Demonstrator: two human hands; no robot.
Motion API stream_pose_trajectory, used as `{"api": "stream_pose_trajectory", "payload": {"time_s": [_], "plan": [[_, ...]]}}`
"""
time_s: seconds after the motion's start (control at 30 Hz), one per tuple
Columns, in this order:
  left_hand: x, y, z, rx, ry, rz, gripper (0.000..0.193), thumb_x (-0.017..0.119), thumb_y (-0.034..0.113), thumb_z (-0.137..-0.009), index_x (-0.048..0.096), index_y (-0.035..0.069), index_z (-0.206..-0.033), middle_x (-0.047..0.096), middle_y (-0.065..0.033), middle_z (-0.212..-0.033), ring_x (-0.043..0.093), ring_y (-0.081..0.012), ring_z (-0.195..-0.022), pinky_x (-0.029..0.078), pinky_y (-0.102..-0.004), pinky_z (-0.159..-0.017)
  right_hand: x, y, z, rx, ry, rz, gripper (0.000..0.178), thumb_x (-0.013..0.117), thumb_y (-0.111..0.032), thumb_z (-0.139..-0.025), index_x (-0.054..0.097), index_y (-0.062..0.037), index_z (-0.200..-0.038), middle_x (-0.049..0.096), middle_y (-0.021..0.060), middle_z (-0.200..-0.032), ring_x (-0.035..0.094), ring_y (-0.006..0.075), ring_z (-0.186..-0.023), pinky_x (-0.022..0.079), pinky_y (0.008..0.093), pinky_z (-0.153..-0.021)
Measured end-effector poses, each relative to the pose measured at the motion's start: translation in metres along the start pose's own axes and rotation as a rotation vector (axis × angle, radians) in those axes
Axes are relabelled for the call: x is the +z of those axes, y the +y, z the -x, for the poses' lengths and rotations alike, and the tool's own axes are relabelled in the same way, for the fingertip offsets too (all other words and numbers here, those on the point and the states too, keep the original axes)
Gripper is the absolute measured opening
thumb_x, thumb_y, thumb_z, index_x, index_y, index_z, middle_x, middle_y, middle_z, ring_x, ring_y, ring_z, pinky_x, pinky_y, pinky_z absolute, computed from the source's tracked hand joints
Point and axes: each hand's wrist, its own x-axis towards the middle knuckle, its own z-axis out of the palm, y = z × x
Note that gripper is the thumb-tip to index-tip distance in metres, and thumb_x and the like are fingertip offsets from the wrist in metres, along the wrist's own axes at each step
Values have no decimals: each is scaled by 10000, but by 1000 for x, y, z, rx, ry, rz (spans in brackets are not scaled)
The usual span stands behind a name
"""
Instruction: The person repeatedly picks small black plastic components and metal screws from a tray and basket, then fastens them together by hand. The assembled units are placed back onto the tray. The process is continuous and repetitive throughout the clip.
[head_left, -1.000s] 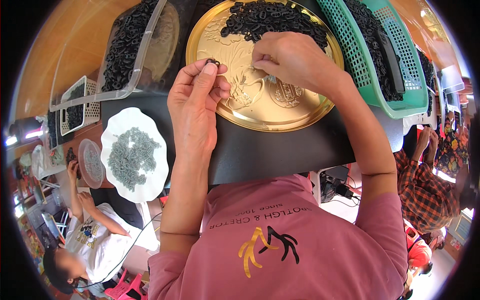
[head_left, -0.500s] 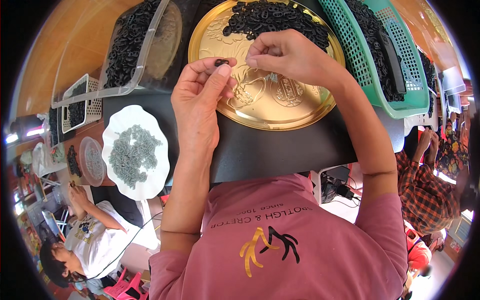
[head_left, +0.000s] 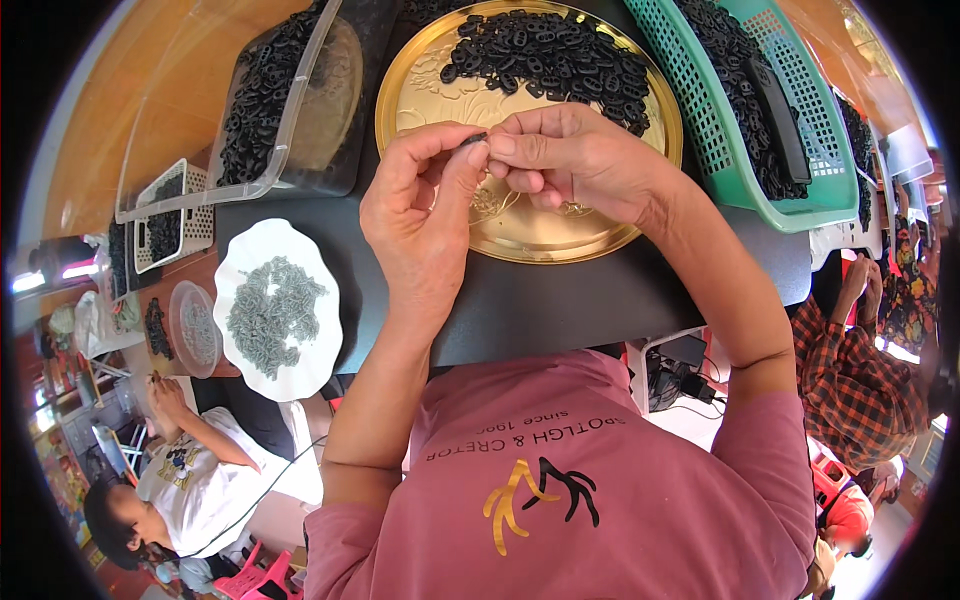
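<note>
Over the golden round tray (head_left: 560, 246), my left hand (head_left: 420, 220) pinches a small black oval piece (head_left: 474, 138) between thumb and forefinger. My right hand (head_left: 590, 160) meets it there, its thumb and forefinger pressed together against the piece's right end. Whatever lies between those right fingertips is hidden or too small to name. A heap of similar black oval pieces with holes (head_left: 550, 60) covers the far part of the tray. To the left of my left forearm, a white scalloped plate (head_left: 326, 345) carries many small grey screw-like pieces (head_left: 275, 315).
A green basket (head_left: 825, 212) of black pieces stands at the right, a dark flat block (head_left: 777, 125) inside. At the far left is a clear bin (head_left: 200, 200) with more, beside a white basket (head_left: 203, 228) and a round clear tub (head_left: 178, 340). Other people sit on both sides.
My right hand has come down and left from above the tray to the black piece. The two hands, apart before, now meet at it.
</note>
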Motion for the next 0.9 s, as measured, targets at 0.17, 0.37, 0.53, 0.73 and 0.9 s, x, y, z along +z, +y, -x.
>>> {"api": "stream_pose_trajectory", "payload": {"time_s": [0.17, 0.37, 0.53, 0.73, 0.9], "plan": [[4, 5, 1, -39, 9, 4, 140, 623, -14, -879, 602, -12, -1018, 625, -51, -913, 597, -80, -799, 484, -206, -722, 10, 2, 7, -60, 62, 17, 274, 620, -245, -918, 625, 24, -971, 586, 6, -772, 476, 40, -613, 385, 184, -504], [7, 3, 0, -66, 19, 25, 150, 614, 3, -890, 579, -8, -1036, 612, -48, -869, 597, -81, -753, 494, -204, -695, 16, 6, 11, -183, 226, 320, 243, 596, -221, -930, 605, 20, -953, 546, 11, -698, 463, 54, -564, 372, 204, -499], [7, 1, -3, -159, 0, 103, 121, 610, 19, -896, 568, -8, -1006, 597, -45, -819, 585, -85, -691, 497, -212, -632, 15, 13, 7, -315, 331, 566, 194, 583, -178, -924, 599, 15, -945, 555, 26, -716, 474, 58, -618, 398, 233, -549], [2, 2, -8, -343, -35, 176, 145, 626, 44, -892, 560, 2, -1013, 592, -42, -793, 573, -93, -656, 484, -218, -595, 8, 14, 4, -316, 321, 607, 179, 577, -150, -921, 594, 27, -948, 592, 41, -770, 502, 77, -687, 425, 252, -608], [2, 0, -8, -339, -41, 130, 150, 636, 52, -888, 566, 4, -1011, 597, -38, -788, 569, -92, -647, 482, -217, -597, 4, 8, 6, -144, 227, 428, 149, 588, -125, -908, 596, 16, -951, 593, 35, -764, 525, 55, -652, 414, 216, -543]]}}
